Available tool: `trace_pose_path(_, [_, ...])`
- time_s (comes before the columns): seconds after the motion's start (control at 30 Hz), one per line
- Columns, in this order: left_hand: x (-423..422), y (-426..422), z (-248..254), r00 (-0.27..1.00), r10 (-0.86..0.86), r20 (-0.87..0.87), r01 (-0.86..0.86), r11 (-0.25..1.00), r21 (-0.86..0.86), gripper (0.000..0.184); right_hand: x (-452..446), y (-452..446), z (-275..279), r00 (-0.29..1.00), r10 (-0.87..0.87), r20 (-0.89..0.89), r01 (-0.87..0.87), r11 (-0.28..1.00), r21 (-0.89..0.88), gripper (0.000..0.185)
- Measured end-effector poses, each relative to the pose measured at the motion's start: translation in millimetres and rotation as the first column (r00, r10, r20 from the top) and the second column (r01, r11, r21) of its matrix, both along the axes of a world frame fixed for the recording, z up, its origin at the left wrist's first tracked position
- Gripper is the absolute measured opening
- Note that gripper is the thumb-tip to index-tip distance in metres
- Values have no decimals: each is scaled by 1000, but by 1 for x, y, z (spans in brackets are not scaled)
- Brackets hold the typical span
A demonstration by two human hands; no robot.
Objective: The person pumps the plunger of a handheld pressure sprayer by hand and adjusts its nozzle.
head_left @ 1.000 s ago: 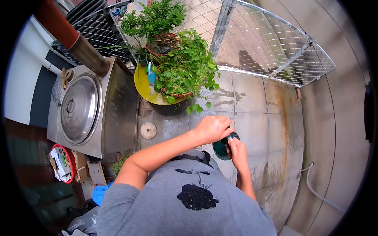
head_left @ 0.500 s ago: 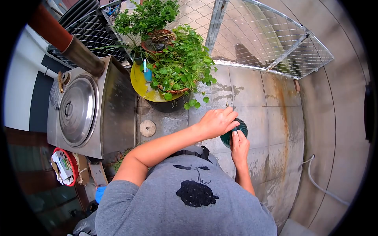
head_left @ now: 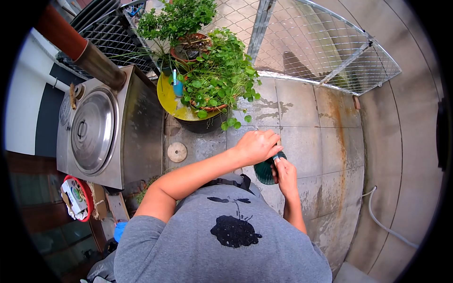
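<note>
A dark green ribbed bottle [head_left: 264,173], apparently a spray bottle, hangs tilted below my two hands in front of my waist. My left hand [head_left: 257,145] is closed over its top, with the fingers curled and hiding most of the head. Just below and to the right, my right hand [head_left: 286,175] grips around the neck, its thumb and fingers pressed in. Both hands nearly meet there. What the fingertips do on the top part is hidden.
Potted plants [head_left: 214,85] stand on a yellow round top [head_left: 172,101] ahead on the left. At left is a steel stove [head_left: 137,137] with a lidded pot. A wire mesh gate [head_left: 316,47] lies ahead; a grey hose [head_left: 377,214] runs along the right wall.
The bottle's body has swung left and slightly down beneath my hands. A small brass tip that showed beyond my left hand is now out of sight.
</note>
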State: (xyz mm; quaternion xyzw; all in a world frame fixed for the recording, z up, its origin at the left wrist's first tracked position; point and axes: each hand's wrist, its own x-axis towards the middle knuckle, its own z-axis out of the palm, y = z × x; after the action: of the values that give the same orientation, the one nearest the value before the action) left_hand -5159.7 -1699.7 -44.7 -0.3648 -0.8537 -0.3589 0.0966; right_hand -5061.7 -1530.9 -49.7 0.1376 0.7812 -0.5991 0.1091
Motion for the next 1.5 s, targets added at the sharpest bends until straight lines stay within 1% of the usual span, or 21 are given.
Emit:
trace_pose_path(0.03, [0,-1,1,1000,4,-1,-4,1000,5,28,-1,0,2,1000,15,14,-15,1000,-8,34])
trace_pose_path(0.13, [4,-9,7,1000,3,10,-2,999,-51,28,-3,-3,10,998,57,26,-56,998,-41,34])
trace_pose_path(0.23, [7,-16,17,1000,8,-3,-8,997,-76,28,-4,-6,13,996,89,-17,-90,994,-59,32])
trace_pose_path(0.33, [11,-20,32,999,28,-31,-30,998,-59,28,-5,-8,13,991,108,-81,-115,989,-93,30])
trace_pose_path(0.43, [12,-24,46,994,46,-99,-50,998,-34,28,-7,-14,22,985,109,-133,-129,980,-154,30])
trace_pose_path(0.6, [17,-29,68,989,59,-133,-60,998,-8,29,-8,-21,25,962,107,-252,-162,965,-206,29])
trace_pose_path(0.73, [18,-31,69,988,63,-142,-65,998,-3,29,-8,-23,22,949,113,-293,-179,961,-209,29])
trace_pose_path(0.83, [15,-30,58,987,77,-139,-79,997,-9,29,-9,-26,25,965,100,-242,-150,969,-197,30])
trace_pose_path(0.93, [12,-28,41,994,86,-68,-90,994,-54,30,-9,-21,22,984,104,-145,-118,989,-89,31])
trace_pose_path(1.03, [10,-25,25,996,74,-45,-76,995,-58,31,-6,-19,15,995,56,-81,-59,998,-37,32])
trace_pose_path(1.13, [9,-19,12,999,39,-23,-40,999,-36,32,-2,-12,12,998,38,-49,-35,998,59,33])
trace_pose_path(1.23, [10,-14,12,1000,16,0,-16,1000,-2,36,1,-6,7,997,-13,-79,23,991,129,33])
trace_pose_path(1.33, [12,-9,17,999,14,41,-13,1000,-12,41,3,-2,0,989,-51,-141,74,983,165,32])
trace_pose_path(1.5, [11,1,21,1000,28,10,-28,999,45,42,7,-4,2,970,-83,-230,142,956,255,31])
